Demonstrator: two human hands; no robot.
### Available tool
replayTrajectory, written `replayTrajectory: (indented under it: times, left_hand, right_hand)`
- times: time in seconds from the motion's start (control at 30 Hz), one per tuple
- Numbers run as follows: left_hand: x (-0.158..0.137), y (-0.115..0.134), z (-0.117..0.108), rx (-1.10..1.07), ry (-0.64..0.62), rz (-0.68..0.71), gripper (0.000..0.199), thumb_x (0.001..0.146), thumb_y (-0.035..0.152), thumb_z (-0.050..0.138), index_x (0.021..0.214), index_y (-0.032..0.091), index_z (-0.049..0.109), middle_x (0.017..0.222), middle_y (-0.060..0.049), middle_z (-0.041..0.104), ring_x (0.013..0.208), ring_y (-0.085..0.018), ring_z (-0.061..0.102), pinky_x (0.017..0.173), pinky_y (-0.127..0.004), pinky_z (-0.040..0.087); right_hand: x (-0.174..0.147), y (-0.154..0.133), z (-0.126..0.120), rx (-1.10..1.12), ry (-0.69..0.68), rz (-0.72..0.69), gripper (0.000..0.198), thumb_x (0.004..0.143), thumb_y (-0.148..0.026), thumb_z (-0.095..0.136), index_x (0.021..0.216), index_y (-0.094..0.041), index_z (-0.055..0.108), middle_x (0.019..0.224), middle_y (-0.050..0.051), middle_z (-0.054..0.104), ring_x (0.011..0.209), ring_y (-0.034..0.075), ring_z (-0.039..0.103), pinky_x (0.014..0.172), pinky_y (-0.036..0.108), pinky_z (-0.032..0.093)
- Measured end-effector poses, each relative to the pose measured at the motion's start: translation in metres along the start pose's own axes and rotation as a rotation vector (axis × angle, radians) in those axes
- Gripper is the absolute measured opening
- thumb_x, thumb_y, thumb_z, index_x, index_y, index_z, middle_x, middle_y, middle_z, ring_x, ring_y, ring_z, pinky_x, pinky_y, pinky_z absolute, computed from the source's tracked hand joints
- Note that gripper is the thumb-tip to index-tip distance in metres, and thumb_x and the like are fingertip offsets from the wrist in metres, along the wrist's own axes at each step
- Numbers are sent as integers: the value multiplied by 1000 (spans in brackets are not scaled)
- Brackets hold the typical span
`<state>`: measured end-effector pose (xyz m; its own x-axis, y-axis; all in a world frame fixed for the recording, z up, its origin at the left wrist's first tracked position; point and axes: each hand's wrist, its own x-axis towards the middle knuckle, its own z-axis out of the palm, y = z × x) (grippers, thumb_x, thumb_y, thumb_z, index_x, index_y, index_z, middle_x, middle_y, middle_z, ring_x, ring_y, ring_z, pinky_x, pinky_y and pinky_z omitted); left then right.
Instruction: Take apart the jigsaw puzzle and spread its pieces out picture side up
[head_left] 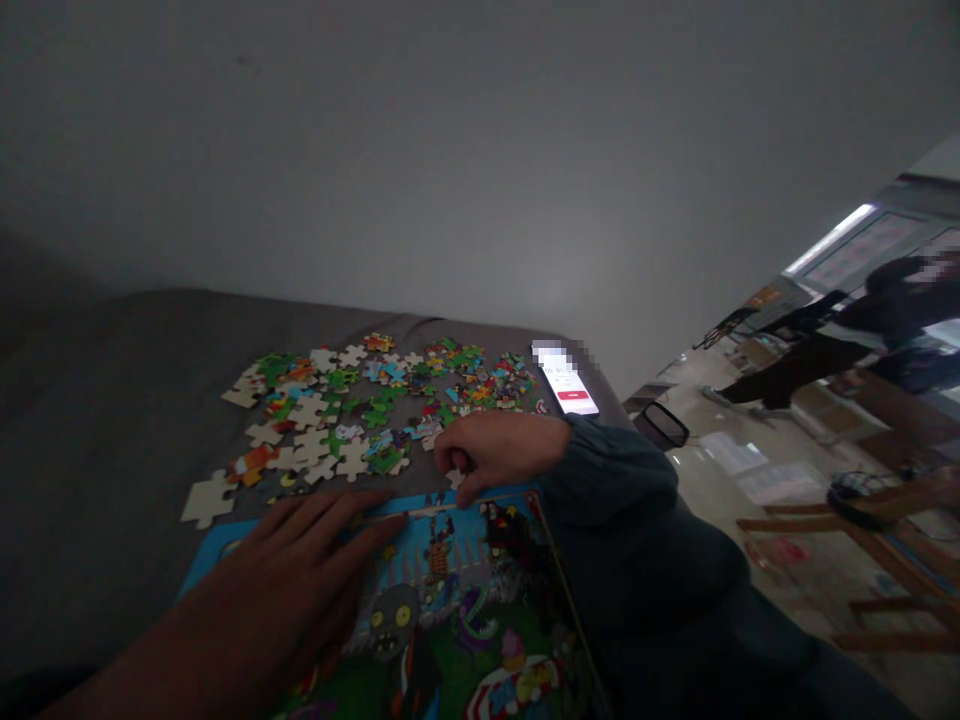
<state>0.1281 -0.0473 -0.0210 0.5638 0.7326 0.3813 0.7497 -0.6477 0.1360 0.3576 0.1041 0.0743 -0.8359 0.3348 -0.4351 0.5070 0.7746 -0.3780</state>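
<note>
A colourful cartoon zombie jigsaw puzzle (480,600) lies in front of me, its blue upper edge facing the loose pieces. My left hand (315,550) rests on its left part with the fingers stretched out, covering some of the picture. Just above the top edge, my right hand (499,450) is curled, thumb and forefinger closed around a small pale puzzle piece (455,479). Loose puzzle pieces (311,445) are spread beyond both hands, several with the pale back up and others showing green, orange and blue print.
A grey cloth surface (97,430) carries everything and meets a plain wall (420,170). A lit phone (565,378) lies near its right edge. Past that edge the floor is lower, with wooden chair parts (817,525) and a person in dark clothes (802,370).
</note>
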Motion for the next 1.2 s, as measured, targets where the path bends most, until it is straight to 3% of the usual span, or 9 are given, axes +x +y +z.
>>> replayTrajectory:
  times: [0.13,0.2,0.37,0.63,0.73,0.8,0.9,1.07,1.2]
  left_hand:
    - [-1,0,0,-27,-1,-23,49,94,28,52,142,38,56,134,-3,67,114,-29,66,89,-39,55]
    - [-2,1,0,-45,-19,-37,50,94,29,52,143,38,55,136,-2,66,115,-28,65,91,-39,55]
    - [-3,0,0,-36,3,-18,52,93,25,50,143,38,55,135,-3,65,115,-28,64,91,-39,55]
    - [-6,0,3,-18,-2,-27,51,97,27,49,146,39,53,136,-3,65,116,-29,63,92,-41,54]
    - [-6,0,3,-34,-10,-40,50,98,30,48,147,39,52,137,-3,65,116,-29,63,91,-39,53]
    - [-4,0,2,-45,-11,-44,48,98,32,48,144,38,55,135,-4,66,114,-28,64,90,-38,54]
    - [-2,0,1,-45,-13,-48,47,95,31,49,141,37,59,133,-4,68,113,-28,65,90,-38,55]
    - [-2,0,3,-24,18,-38,48,94,28,47,139,38,60,133,-4,68,114,-29,66,88,-42,56]
    - [0,2,1,-26,23,-30,47,93,26,46,137,36,61,131,-5,69,111,-30,67,84,-44,57]
  right_hand:
    - [0,10,-1,86,-7,-68,15,84,-21,78,85,-16,64,78,-3,60,70,12,56,63,24,39]
    - [-2,13,-2,98,14,-60,8,87,-17,73,89,-16,65,77,-3,60,70,12,55,63,23,39]
    - [-10,22,-7,21,81,123,33,83,-24,80,111,-17,65,87,-1,63,71,12,55,60,24,37]
    - [-20,28,-16,-122,62,381,16,81,-26,81,88,-19,68,75,-1,63,70,14,57,58,26,34]
    - [-26,27,-19,-172,69,453,17,80,-24,80,91,-18,69,75,1,64,71,16,57,59,27,34]
    - [-26,25,-20,-159,90,412,28,80,-26,81,103,-17,69,78,1,65,71,16,58,60,27,34]
    - [-18,22,-15,-73,69,222,39,80,-28,82,115,-18,66,83,-1,65,72,15,57,62,26,36]
    - [0,22,-4,-29,48,16,23,78,-16,82,95,-18,66,89,0,64,79,15,57,66,25,39]
    - [1,19,-7,-29,215,-88,11,85,-14,76,88,-17,67,93,2,64,85,15,57,75,26,42]
